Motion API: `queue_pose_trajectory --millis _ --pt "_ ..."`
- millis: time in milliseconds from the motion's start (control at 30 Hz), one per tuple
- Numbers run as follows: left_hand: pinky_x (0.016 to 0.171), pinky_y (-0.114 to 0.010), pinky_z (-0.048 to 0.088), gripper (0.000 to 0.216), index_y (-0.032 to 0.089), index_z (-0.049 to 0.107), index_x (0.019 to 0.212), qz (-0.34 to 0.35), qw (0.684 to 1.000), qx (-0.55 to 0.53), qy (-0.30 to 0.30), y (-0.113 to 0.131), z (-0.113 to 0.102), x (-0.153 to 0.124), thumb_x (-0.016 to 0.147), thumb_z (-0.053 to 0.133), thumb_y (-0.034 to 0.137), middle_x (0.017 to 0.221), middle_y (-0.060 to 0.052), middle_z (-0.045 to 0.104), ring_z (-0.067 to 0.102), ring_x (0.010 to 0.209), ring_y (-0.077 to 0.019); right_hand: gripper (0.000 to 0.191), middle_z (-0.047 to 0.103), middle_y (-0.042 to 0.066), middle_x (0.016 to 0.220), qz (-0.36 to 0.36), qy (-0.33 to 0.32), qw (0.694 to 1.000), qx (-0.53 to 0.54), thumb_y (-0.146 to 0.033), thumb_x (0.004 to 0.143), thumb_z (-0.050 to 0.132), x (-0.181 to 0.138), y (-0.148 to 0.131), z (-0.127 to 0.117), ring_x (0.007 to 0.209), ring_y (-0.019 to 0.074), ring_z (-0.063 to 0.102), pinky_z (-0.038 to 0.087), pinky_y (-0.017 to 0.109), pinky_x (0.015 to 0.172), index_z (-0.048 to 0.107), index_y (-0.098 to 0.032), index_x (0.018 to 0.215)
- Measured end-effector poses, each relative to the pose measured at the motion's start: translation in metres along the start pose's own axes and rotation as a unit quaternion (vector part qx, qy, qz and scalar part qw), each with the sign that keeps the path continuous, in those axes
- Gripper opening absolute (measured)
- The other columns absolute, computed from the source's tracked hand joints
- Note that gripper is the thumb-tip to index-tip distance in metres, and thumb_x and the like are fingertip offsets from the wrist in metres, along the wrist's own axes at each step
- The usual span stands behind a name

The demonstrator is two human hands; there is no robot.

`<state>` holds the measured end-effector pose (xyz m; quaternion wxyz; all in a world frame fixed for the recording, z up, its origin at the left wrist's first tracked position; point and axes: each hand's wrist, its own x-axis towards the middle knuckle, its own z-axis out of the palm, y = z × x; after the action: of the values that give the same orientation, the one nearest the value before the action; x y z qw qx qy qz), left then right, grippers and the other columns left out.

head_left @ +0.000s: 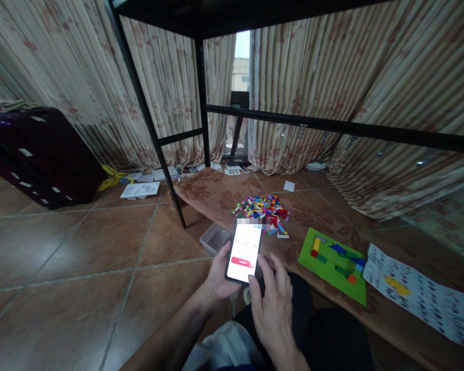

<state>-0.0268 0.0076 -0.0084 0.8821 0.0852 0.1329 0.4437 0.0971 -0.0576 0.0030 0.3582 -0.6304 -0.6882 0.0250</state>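
My left hand [218, 275] holds a smartphone [243, 255] upright in front of me; its lit screen shows timer digits and a red button. My right hand [272, 299] rests against the phone's lower right side, fingers curled toward its edge. Beyond the phone lies a pile of small coloured bricks [263, 207] on a brown patterned mat [212, 191]. To the right, a green baseplate [332, 265] carries a few yellow, red, blue and orange bricks. A printed instruction sheet [421, 296] lies further right.
A small clear plastic tray [215, 239] sits on the tiled floor left of the phone. Black metal frame legs [150, 129] rise overhead. A dark suitcase [34, 154] lies at left, papers [140, 190] near it, curtains [332, 98] behind.
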Motion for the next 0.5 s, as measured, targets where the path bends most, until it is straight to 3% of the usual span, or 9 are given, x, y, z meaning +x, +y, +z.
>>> queue_pose_trajectory --millis 333,500 --pt "0.099 -0.037 0.036 0.057 0.009 0.054 0.127 -0.034 0.999 0.001 0.003 -0.001 -0.004 -0.001 0.088 0.043 0.050 0.110 -0.013 0.067 0.061 0.105 -0.0252 0.048 0.021 0.015 0.152 -0.052 0.005 0.995 -0.081 -0.041 0.090 0.046 0.040 -0.018 0.002 0.132 0.0362 0.030 0.032 0.058 0.098 0.046 -0.025 0.135" --pt "0.100 -0.038 0.036 0.061 0.010 0.051 0.130 -0.036 0.999 0.003 0.011 -0.004 -0.007 -0.001 0.087 0.044 0.052 0.113 -0.013 0.066 0.060 0.106 -0.0267 0.048 0.022 0.016 0.152 -0.049 0.002 0.995 -0.091 -0.038 0.089 0.048 0.048 -0.026 0.002 0.133 0.0379 0.027 0.029 0.063 0.098 0.045 -0.025 0.136"
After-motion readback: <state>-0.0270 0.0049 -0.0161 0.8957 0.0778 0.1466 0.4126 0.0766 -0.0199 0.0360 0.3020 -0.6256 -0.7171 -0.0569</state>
